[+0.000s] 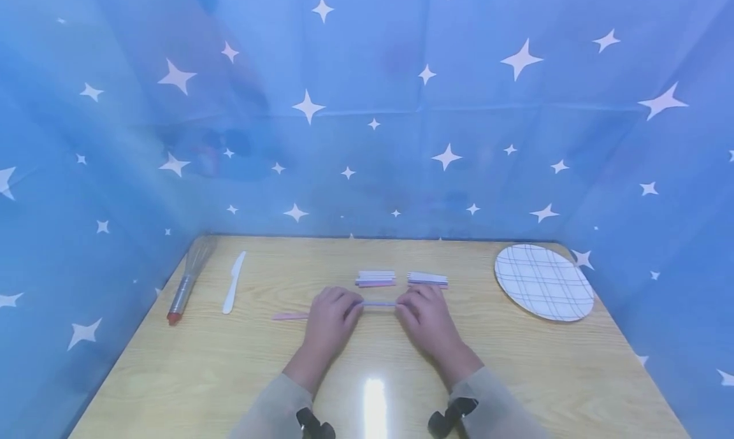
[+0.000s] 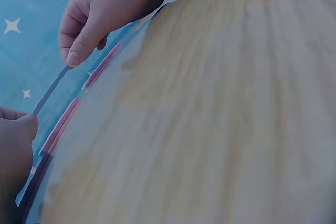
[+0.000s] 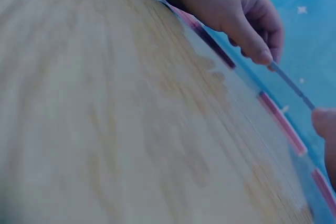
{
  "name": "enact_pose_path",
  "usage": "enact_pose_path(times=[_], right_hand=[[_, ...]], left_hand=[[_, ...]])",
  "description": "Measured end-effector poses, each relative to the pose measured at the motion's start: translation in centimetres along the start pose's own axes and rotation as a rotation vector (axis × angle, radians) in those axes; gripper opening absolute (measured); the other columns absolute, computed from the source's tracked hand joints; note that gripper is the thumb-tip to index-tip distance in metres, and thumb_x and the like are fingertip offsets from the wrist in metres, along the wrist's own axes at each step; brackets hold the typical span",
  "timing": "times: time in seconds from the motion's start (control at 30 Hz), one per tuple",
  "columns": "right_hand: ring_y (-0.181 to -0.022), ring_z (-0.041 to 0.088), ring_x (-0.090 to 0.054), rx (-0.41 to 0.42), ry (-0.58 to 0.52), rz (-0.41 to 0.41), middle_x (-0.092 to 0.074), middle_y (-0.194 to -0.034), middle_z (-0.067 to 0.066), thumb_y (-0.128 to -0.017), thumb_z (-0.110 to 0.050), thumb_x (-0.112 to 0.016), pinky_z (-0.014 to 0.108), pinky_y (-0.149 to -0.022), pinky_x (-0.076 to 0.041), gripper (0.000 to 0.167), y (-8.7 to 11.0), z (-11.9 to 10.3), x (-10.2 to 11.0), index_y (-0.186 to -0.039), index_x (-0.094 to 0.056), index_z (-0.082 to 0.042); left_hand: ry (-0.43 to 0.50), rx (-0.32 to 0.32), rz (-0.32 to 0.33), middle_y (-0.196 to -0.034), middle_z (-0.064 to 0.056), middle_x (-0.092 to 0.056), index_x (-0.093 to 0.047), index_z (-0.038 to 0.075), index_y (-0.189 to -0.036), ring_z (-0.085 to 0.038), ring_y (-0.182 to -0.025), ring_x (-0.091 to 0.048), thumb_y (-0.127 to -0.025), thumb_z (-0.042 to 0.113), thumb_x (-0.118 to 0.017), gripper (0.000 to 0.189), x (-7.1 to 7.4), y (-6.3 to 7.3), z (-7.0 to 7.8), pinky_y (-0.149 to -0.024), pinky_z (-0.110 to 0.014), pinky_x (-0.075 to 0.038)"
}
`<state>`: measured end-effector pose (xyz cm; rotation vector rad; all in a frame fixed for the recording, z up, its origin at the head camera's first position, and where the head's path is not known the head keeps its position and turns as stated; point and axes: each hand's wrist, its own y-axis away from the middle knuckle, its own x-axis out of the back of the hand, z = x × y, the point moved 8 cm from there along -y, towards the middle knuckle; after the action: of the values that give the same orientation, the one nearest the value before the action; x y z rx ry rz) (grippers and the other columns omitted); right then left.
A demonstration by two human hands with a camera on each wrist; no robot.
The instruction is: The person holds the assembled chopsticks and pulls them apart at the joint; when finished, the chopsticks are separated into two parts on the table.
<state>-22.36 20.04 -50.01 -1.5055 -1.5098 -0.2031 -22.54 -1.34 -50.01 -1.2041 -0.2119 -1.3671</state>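
A thin blue-grey drinking straw (image 1: 380, 303) stretches between my hands, and a bend joint shows near one end (image 2: 59, 76). My left hand (image 1: 331, 318) pinches its left end between thumb and fingers. Its right end is pinched by my right hand (image 1: 429, 318). In the right wrist view the straw is seen raised off the table. A pink straw (image 1: 290, 316) lies on the table, partly hidden behind my left hand. Just beyond the hands lie two small rows of straw-like pieces, the left row (image 1: 375, 278) and the right row (image 1: 427, 279), in white, purple and pink.
A whisk (image 1: 186, 283) with a red-tipped handle and a white plastic knife (image 1: 234, 283) lie on the left of the wooden table (image 1: 229, 375). On the right sits a white plate (image 1: 543, 282) with a checked pattern. A blue starry curtain (image 1: 367, 146) surrounds the table.
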Motion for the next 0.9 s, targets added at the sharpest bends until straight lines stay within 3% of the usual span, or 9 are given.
enact_pose_path(times=[0.17, 0.33, 0.63, 0.9], right_hand=[[-0.119, 0.025, -0.056, 0.015, 0.026, 0.019, -0.071, -0.116, 0.0, -0.099, -0.024, -0.077, 0.051, -0.107, -0.043, 0.006, -0.3, 1.0, 0.8, -0.102, -0.078, -0.019], [-0.114, 0.022, -0.055, 0.012, 0.035, 0.055, -0.07, -0.112, -0.003, -0.097, -0.02, -0.079, 0.047, -0.102, -0.045, 0.005, -0.4, 1.9, 1.6, -0.102, -0.079, -0.019], [-0.11, 0.023, -0.054, -0.003, 0.022, 0.08, -0.069, -0.107, -0.003, -0.095, -0.016, -0.082, 0.045, -0.098, -0.045, 0.008, -0.8, 2.8, 2.1, -0.103, -0.08, -0.016], [-0.11, 0.023, -0.054, -0.044, 0.032, 0.043, -0.07, -0.106, -0.004, -0.096, -0.019, -0.082, 0.047, -0.099, -0.043, 0.007, -1.0, 3.3, 1.8, -0.102, -0.08, -0.018]], left_hand=[[0.019, -0.062, 0.062, -0.103, 0.006, -0.072, -0.08, 0.02, -0.107, -0.019, -0.101, -0.064, -0.098, 0.023, -0.079, 0.009, -0.4, -1.0, 0.8, -0.096, -0.044, -0.051], [0.028, -0.078, 0.079, -0.101, 0.005, -0.073, -0.08, 0.019, -0.103, -0.02, -0.098, -0.064, -0.097, 0.023, -0.081, 0.007, -1.4, -2.1, 1.3, -0.093, -0.043, -0.052], [0.048, -0.02, 0.038, -0.098, 0.008, -0.07, -0.08, 0.021, -0.103, -0.016, -0.096, -0.061, -0.097, 0.027, -0.082, 0.008, -2.6, -3.0, 1.1, -0.091, -0.04, -0.05], [0.06, 0.022, -0.005, -0.1, 0.009, -0.069, -0.081, 0.024, -0.103, -0.015, -0.097, -0.059, -0.097, 0.028, -0.082, 0.008, -3.1, -3.0, 0.6, -0.092, -0.04, -0.049]])
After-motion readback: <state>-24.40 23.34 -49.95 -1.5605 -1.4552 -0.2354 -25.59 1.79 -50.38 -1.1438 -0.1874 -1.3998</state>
